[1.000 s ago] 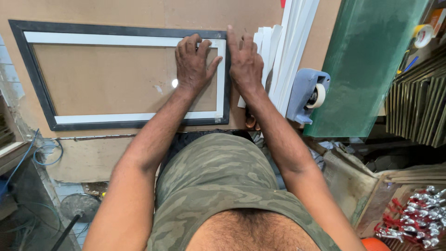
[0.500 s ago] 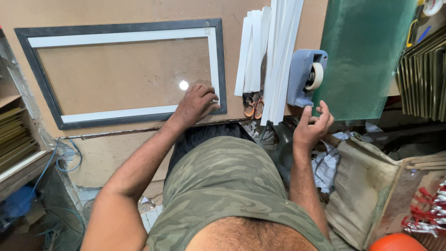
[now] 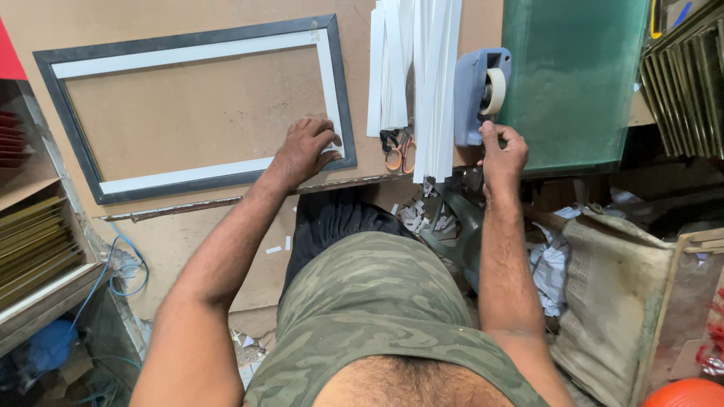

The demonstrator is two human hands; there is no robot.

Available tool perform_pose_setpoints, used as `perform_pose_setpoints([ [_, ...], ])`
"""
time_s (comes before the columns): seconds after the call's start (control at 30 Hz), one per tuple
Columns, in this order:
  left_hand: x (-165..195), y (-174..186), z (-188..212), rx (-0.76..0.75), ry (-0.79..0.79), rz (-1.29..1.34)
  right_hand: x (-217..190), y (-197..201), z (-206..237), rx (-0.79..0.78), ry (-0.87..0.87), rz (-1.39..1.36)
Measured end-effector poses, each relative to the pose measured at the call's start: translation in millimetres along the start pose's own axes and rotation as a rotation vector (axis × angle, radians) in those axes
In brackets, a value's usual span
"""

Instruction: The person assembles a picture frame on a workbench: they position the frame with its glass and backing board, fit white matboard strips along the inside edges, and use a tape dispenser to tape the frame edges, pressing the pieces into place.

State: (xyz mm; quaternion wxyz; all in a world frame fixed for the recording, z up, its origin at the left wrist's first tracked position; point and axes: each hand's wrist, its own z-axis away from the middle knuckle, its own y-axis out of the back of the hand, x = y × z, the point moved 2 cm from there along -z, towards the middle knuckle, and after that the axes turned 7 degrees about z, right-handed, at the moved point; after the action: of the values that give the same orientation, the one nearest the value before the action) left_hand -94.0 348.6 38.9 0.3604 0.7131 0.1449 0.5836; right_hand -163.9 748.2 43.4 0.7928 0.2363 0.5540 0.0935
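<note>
While pressed flat on the near right corner of the dark picture frame [image 3: 196,113], left hand [image 3: 305,148] open, gripping nothing. Frame flat on the brown tabletop [image 3: 188,241], toward its left edge. Right hand [image 3: 501,151] pinched at the blue tape dispenser [image 3: 477,94] by the near edge; held tape not discernible. White strips [image 3: 422,83] and scissors [image 3: 398,151] between.

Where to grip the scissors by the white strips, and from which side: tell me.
Take the scissors by their orange handle loops, coming from the table's near edge. The loops lie exposed there, while the blade end is tucked between the white strips, so the far side looks blocked.
</note>
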Motion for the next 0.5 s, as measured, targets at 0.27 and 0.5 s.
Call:
perform_pose_setpoints([
  [0.27,6,2,-1,-0.092,0.073,0.032,20,14,21,-0.04,-0.131,-0.455],
  [0.5,4,0,-2,-0.124,0.113,-0.008,34,-6,34,0.182,0.192,-0.084],
])
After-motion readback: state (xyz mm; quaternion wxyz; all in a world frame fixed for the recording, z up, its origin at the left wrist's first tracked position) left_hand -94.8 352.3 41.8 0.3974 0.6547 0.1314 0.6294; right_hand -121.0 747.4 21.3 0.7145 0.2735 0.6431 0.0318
